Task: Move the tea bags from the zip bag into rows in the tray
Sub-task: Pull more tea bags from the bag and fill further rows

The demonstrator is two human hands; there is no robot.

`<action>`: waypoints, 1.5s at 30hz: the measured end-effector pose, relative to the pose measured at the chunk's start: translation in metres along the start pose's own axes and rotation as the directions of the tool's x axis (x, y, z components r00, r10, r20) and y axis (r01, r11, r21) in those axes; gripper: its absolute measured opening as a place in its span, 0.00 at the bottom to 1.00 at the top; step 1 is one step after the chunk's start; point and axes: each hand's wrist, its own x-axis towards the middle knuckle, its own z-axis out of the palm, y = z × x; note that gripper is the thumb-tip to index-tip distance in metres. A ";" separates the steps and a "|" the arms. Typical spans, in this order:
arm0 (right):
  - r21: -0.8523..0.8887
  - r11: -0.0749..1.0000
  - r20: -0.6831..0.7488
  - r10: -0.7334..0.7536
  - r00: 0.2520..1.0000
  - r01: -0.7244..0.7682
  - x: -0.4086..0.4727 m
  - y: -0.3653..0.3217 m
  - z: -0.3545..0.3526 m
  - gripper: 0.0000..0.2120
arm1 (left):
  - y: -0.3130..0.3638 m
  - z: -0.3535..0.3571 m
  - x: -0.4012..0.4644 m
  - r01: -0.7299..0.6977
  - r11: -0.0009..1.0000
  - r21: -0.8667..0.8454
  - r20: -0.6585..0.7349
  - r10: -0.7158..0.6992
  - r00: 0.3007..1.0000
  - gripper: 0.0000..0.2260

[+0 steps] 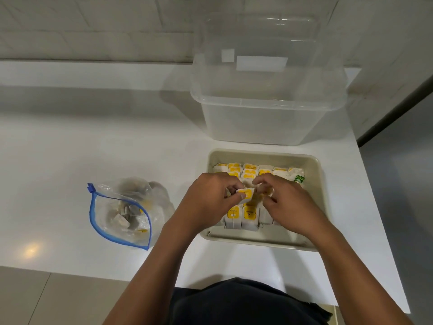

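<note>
Hands meet over the tray (pixel 314 167) near the table's right edge: left hand (pixel 210 198) pinches a tea bag (pixel 244 193), right hand (pixel 281 198) pinches its string; slotting it into a row likely comes next, with more waiting in the zip bag (pixel 121 214).

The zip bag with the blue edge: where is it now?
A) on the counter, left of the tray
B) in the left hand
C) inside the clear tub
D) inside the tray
A: the zip bag lies open on the white counter, left of the tray, untouched.
</note>
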 end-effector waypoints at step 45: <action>-0.161 0.940 0.002 0.304 0.953 -0.300 -0.008 0.028 0.020 0.07 | 0.005 0.005 -0.010 -0.011 0.992 -0.124 -0.107 -0.003 0.994 0.05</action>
